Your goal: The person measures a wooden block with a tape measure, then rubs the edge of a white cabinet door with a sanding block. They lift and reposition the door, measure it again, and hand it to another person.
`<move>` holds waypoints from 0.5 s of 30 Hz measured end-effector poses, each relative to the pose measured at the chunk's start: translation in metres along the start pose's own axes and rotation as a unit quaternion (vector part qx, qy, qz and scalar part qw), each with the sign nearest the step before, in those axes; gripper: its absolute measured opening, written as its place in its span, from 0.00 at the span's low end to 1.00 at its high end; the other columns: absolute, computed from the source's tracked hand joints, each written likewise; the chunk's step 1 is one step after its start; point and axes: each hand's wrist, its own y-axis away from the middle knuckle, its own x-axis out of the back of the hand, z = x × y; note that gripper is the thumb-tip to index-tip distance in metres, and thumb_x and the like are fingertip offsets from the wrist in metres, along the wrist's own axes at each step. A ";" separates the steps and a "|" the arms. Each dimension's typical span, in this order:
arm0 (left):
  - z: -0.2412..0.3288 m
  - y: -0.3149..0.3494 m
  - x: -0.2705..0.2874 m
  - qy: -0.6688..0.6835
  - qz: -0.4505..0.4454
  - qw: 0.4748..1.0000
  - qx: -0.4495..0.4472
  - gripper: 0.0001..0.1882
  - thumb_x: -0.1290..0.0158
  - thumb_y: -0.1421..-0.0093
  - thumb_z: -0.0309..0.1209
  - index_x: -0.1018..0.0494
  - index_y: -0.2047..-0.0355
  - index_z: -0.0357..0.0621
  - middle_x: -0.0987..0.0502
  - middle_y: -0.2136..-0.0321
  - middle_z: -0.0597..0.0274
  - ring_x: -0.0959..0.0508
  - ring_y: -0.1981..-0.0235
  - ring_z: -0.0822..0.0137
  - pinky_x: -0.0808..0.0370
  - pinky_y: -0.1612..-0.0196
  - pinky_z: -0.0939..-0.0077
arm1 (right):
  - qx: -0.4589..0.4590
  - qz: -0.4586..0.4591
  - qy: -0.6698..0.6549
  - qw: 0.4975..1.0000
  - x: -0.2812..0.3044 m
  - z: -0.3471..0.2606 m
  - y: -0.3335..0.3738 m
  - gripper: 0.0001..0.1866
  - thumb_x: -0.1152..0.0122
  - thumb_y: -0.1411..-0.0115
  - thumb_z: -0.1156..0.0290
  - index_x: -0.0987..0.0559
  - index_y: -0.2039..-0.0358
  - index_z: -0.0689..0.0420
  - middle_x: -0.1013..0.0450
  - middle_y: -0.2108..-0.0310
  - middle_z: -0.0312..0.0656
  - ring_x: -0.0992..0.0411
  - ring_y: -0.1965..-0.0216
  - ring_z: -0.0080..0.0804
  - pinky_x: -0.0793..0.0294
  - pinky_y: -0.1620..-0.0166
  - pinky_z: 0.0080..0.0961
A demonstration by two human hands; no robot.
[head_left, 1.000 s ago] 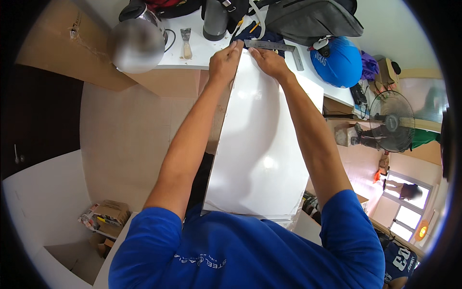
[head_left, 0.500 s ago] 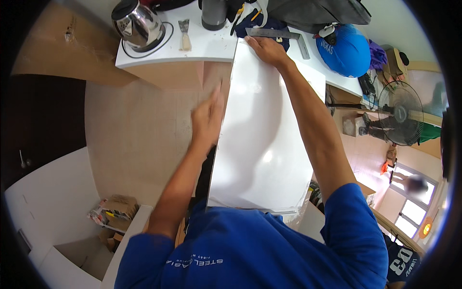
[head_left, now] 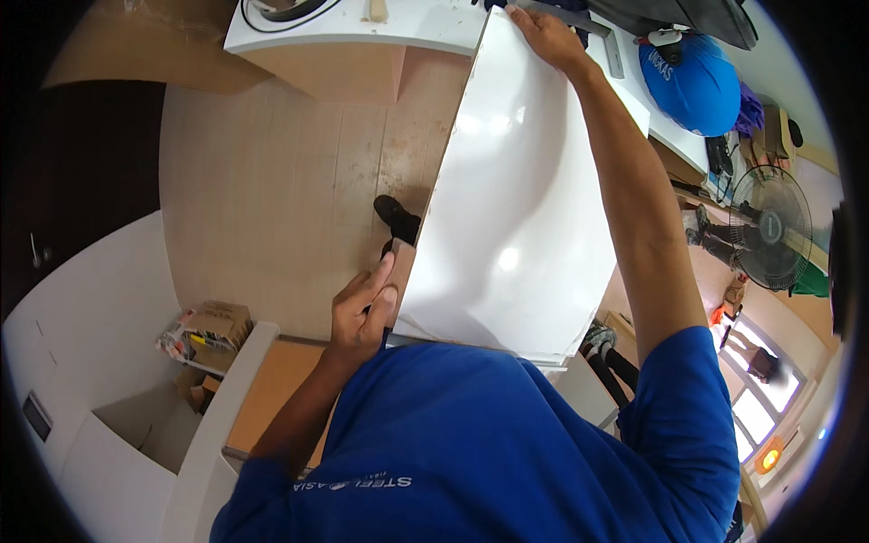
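A long white glossy board (head_left: 516,199) lies in front of me, its near end against my shirt. In my left hand (head_left: 362,312) is a flat brown block (head_left: 400,271), which looks like a sanding block. The fingers are closed round it, and it is against the board's left edge near my body. My right hand (head_left: 550,41) grips the far end of the board, its fingertips at the far edge. Just beyond that hand lies a metal square (head_left: 615,56), partly hidden.
A white worktop (head_left: 425,29) runs across the far side, with a blue rounded bag or cover (head_left: 692,86) on its right. A fan (head_left: 769,226) stands farther right. Cardboard boxes (head_left: 217,326) are at lower left. My dark shoe (head_left: 396,217) shows on the floor left of the board.
My left hand has come back along the board's left edge toward my body; the brown block now shows in it. My right hand stays at the far end. The whole view has shifted.
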 end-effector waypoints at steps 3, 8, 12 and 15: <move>-0.008 -0.054 -0.016 0.042 0.031 0.999 -0.008 0.24 0.51 0.29 0.29 0.31 0.36 0.32 0.19 0.52 0.48 0.22 0.56 0.70 0.26 0.48 0.74 | 0.007 -0.033 -0.026 0.999 0.017 -0.024 -0.004 0.32 0.56 0.28 0.45 0.19 0.53 0.65 0.21 0.54 0.64 0.25 0.47 0.64 0.28 0.44 0.49; -0.023 -0.205 -0.071 0.094 0.060 0.993 -0.034 0.24 0.47 0.29 0.39 0.27 0.37 0.41 0.20 0.74 0.58 0.28 0.73 0.76 0.27 0.65 0.78 | -0.040 0.019 0.033 0.998 0.036 0.023 0.003 0.41 0.59 0.31 0.32 0.22 0.39 0.55 0.23 0.43 0.56 0.25 0.41 0.51 0.33 0.35 0.36; -0.015 -0.181 -0.067 0.064 0.021 0.997 -0.028 0.23 0.48 0.28 0.36 0.28 0.37 0.39 0.20 0.69 0.60 0.26 0.71 0.75 0.26 0.62 0.78 | -0.042 -0.015 0.022 0.999 0.044 0.044 0.007 0.42 0.56 0.32 0.31 0.20 0.41 0.59 0.22 0.46 0.58 0.25 0.41 0.51 0.32 0.36 0.35; -0.001 -0.107 -0.037 0.031 -0.025 0.999 -0.016 0.23 0.50 0.27 0.31 0.29 0.36 0.35 0.22 0.71 0.64 0.28 0.73 0.77 0.27 0.64 0.79 | -0.051 0.002 -0.025 0.998 0.030 0.032 0.014 0.44 0.55 0.33 0.30 0.20 0.42 0.60 0.22 0.47 0.58 0.24 0.42 0.51 0.32 0.36 0.36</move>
